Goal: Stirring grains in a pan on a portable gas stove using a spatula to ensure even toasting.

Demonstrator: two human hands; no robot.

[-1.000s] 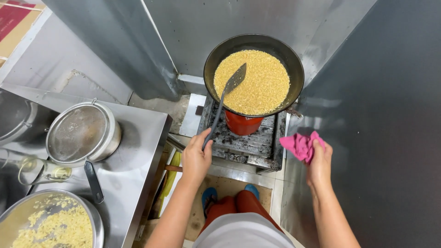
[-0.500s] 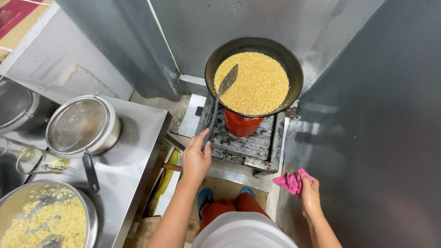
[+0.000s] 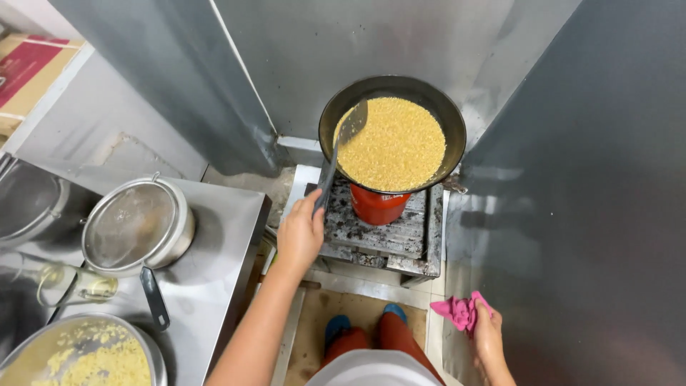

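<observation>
Left hand (image 3: 300, 232) is closed around the dark handle of a long metal spatula (image 3: 340, 154), blade resting at the near-left inside edge of the wok (image 3: 392, 134). Spatula looks stiff, thin and fairly light; best held low on the handle as now, well back from the pan. Wok is dark, round, shallow, filled with small yellow grains (image 3: 393, 143), likely heavy and hot, so a cloth at the rim would be needed. It sits on a red burner (image 3: 377, 204) over a sooty grey stove frame (image 3: 379, 232). Right hand (image 3: 488, 342) is well below-right of the wok, fingers bunched around a soft pink cloth (image 3: 459, 312). Left of the wok: steel counter (image 3: 221, 236) with a mesh strainer (image 3: 136, 227) set in a pot.
</observation>
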